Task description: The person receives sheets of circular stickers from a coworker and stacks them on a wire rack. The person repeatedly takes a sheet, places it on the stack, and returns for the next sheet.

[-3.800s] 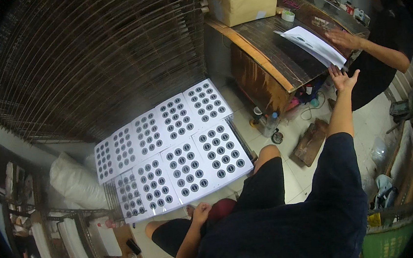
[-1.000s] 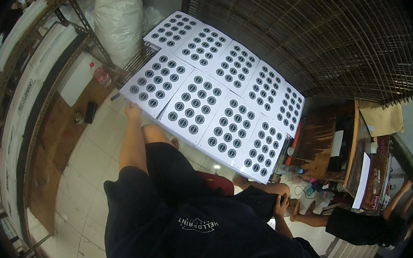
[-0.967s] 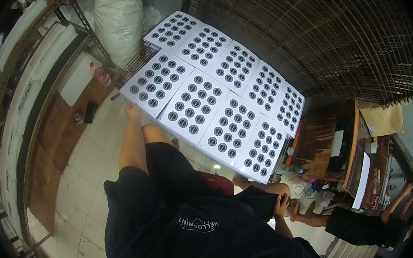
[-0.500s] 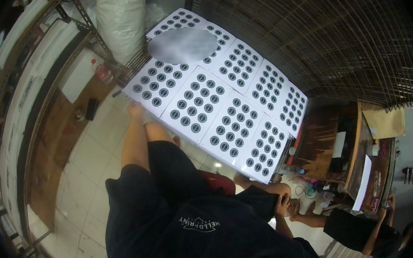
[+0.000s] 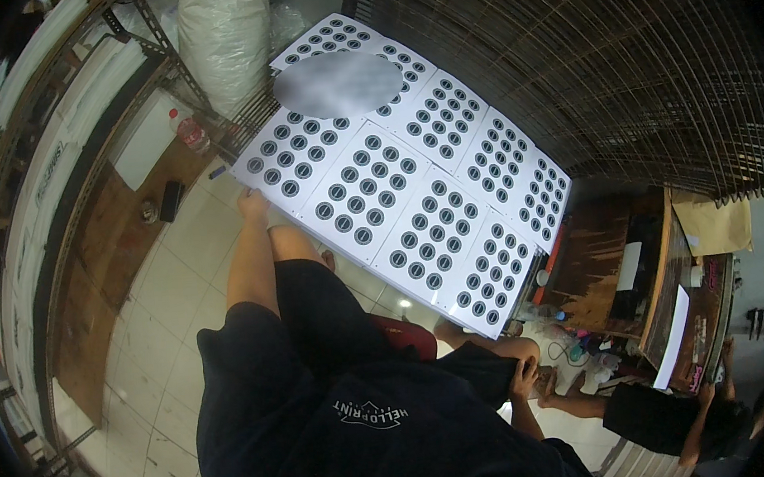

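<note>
The dotted board [image 5: 404,182], white with rows of dark rings, lay slanted across the tiled floor [image 5: 177,284] in the head view, its far edge against the wire racks [image 5: 585,66]. The left hand [image 5: 252,202] touched the board's near left corner; whether the fingers closed on it could not be told. The right hand [image 5: 523,379] rested on the knee, fingers loosely together. A white sack [image 5: 224,39] and a bottle [image 5: 188,130] stood beyond that corner. A wooden desk [image 5: 667,277] and another person [image 5: 679,412] crowded the right end. Open tiles lay left.
</note>
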`<control>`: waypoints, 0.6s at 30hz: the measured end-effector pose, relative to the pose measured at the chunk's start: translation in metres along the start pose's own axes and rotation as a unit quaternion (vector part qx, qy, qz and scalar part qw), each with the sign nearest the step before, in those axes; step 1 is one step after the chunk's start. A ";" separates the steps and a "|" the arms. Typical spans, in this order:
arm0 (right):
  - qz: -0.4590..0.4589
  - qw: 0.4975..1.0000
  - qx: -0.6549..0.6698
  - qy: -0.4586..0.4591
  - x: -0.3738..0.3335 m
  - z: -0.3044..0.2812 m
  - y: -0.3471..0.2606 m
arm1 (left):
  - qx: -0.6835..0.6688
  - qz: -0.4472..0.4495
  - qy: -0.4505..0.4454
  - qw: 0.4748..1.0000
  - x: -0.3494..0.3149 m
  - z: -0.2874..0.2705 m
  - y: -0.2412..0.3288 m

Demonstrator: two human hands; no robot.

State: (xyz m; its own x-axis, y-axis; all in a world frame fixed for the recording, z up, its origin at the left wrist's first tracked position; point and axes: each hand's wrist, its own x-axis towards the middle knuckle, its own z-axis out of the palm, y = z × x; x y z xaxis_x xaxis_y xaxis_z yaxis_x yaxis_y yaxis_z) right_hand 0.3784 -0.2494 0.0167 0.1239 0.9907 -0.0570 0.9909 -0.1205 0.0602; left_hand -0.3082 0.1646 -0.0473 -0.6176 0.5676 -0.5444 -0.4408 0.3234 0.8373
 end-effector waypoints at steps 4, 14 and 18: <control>-0.061 0.993 -0.054 0.083 0.044 -0.010 0.008 | 0.105 0.083 0.157 0.979 0.076 -0.044 -0.057; 0.010 0.882 0.250 0.400 0.271 -0.296 -0.066 | 0.110 0.089 -0.273 0.952 -0.243 0.023 0.056; -0.066 0.864 0.065 0.495 0.361 -0.418 -0.069 | 0.058 -0.165 -0.465 0.868 -0.273 0.018 -0.011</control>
State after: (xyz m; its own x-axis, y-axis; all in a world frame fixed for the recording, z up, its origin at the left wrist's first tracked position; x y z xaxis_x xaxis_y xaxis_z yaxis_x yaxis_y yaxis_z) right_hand 0.3328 0.1436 0.4089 -0.0336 0.5580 0.8291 0.9984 0.0559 0.0029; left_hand -0.1233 0.0202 0.0931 0.3472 0.7776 -0.5242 -0.3912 0.6281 0.6726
